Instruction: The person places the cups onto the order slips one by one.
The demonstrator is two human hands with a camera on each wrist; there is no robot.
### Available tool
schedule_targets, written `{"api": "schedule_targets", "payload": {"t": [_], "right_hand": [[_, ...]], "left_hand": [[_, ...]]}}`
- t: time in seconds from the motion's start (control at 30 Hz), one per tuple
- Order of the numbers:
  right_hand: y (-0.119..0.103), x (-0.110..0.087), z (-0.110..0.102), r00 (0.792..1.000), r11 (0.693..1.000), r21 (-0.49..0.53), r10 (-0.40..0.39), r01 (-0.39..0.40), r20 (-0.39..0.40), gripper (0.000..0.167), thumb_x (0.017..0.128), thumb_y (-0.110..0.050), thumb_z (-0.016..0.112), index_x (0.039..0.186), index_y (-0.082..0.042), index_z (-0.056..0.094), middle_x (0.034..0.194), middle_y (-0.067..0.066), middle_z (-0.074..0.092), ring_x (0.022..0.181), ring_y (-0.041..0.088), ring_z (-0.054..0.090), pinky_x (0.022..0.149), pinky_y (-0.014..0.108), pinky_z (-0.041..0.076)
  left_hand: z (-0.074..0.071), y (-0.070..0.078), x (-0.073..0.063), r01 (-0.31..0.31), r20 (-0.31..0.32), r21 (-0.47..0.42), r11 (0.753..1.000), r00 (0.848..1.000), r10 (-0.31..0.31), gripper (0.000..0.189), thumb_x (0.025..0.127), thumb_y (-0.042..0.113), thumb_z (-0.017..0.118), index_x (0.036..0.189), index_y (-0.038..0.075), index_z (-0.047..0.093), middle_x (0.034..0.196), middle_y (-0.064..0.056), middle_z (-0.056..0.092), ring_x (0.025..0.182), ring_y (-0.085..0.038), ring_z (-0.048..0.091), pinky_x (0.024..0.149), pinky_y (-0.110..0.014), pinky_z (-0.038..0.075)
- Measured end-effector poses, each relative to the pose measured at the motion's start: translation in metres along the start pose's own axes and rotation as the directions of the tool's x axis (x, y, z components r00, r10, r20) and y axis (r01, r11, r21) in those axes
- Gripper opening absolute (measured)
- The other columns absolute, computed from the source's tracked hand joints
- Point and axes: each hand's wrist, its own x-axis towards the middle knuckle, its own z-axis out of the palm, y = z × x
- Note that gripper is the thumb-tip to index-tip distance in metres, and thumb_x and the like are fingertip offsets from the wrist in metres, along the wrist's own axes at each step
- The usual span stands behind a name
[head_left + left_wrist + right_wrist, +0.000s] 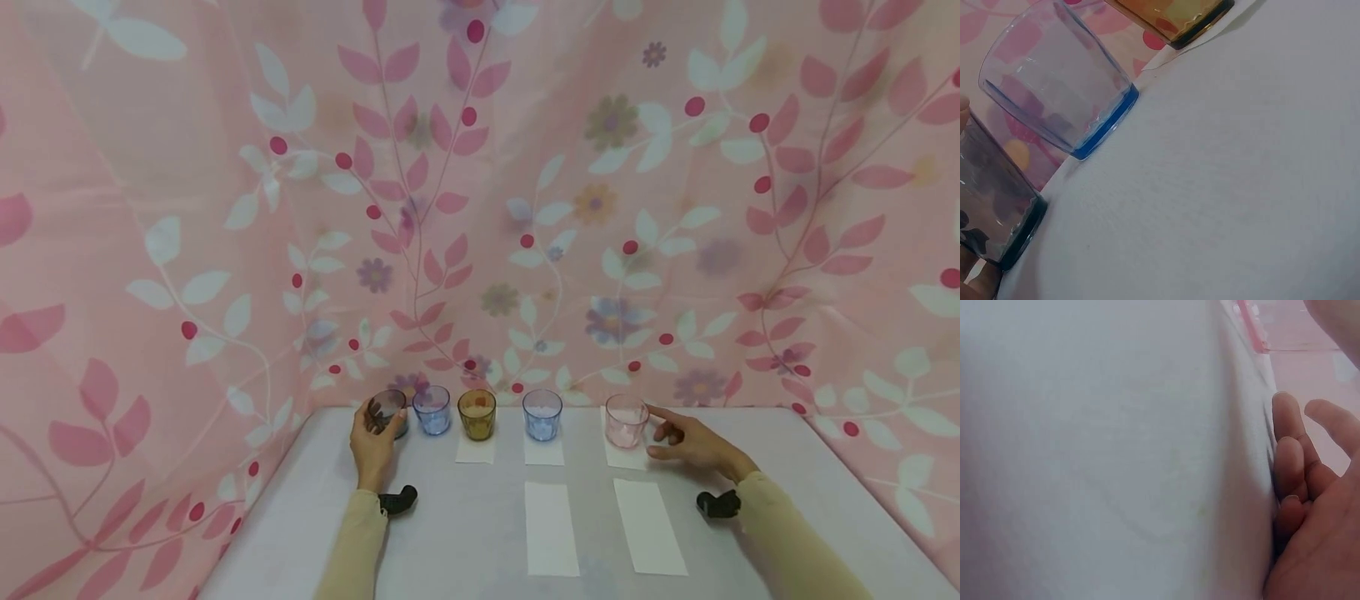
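On the far left of the row, my left hand [372, 443] holds a dark grey glass [388, 403], fingers and thumb around its sides. In the left wrist view that glass [999, 194] stands on the cloth with a fingertip [964, 111] at its upper side. Beside it is a light blue glass [432, 411]. My right hand [697, 442] is at the right side of a pale pink glass [626, 422], index finger reaching toward its rim. The right wrist view has loosely bent fingers [1289, 462] below part of the pink glass [1291, 325].
An amber glass [477, 415] and another blue glass [542, 415] stand on white paper strips along the back edge. Two bare paper strips [552, 529] [650, 527] lie nearer the front on the white tablecloth [450, 533]. Behind hangs a pink floral curtain [480, 208].
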Motion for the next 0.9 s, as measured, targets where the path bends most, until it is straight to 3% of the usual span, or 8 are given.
{"api": "schedule_targets", "payload": {"t": [0.27,0.53,0.77,0.9], "right_hand": [[-0.007,-0.015,-0.005,0.998,0.999,0.03,0.029,-0.027,-0.048,0.087,0.096,-0.025,0.08,0.165,-0.001,0.032,0.121,0.016,0.065,0.097,0.009,0.061,0.082,0.019,0.052],[-0.018,-0.038,-0.002,0.999,0.999,0.012,0.033,-0.032,-0.043,0.083,0.095,-0.024,0.081,0.161,0.004,0.038,0.101,0.008,0.059,0.081,0.008,0.05,0.066,0.025,0.042],[-0.028,-0.052,0.008,0.998,0.998,-0.013,-0.054,0.055,0.031,0.08,0.096,-0.021,0.08,0.158,0.009,0.04,0.091,0.004,0.057,0.076,0.005,0.049,0.061,0.025,0.042],[-0.041,-0.059,0.019,0.989,0.991,0.001,-0.135,0.135,0.068,0.077,0.095,-0.018,0.08,0.156,0.011,0.042,0.088,0.002,0.055,0.073,0.003,0.048,0.058,0.025,0.04]], "left_hand": [[-0.001,-0.002,0.003,-0.005,0.015,-0.022,1.0,1.0,0.006,0.08,0.091,0.025,0.087,0.156,0.003,0.046,0.151,-0.025,0.055,0.14,-0.043,0.053,0.12,-0.056,0.043],[-0.003,-0.005,0.0,-0.002,0.009,-0.044,0.999,1.0,0.002,0.08,0.09,0.022,0.088,0.156,0.002,0.047,0.151,-0.025,0.056,0.139,-0.043,0.054,0.118,-0.054,0.044],[-0.003,-0.004,0.001,0.012,0.006,-0.04,0.999,1.0,-0.011,0.08,0.09,0.023,0.088,0.156,0.004,0.048,0.151,-0.024,0.057,0.138,-0.04,0.056,0.106,-0.027,0.049],[-0.002,-0.005,0.002,0.017,0.014,-0.046,0.999,1.0,-0.016,0.08,0.09,0.023,0.088,0.156,0.005,0.048,0.151,-0.023,0.057,0.137,-0.04,0.056,0.105,-0.026,0.049]]}}
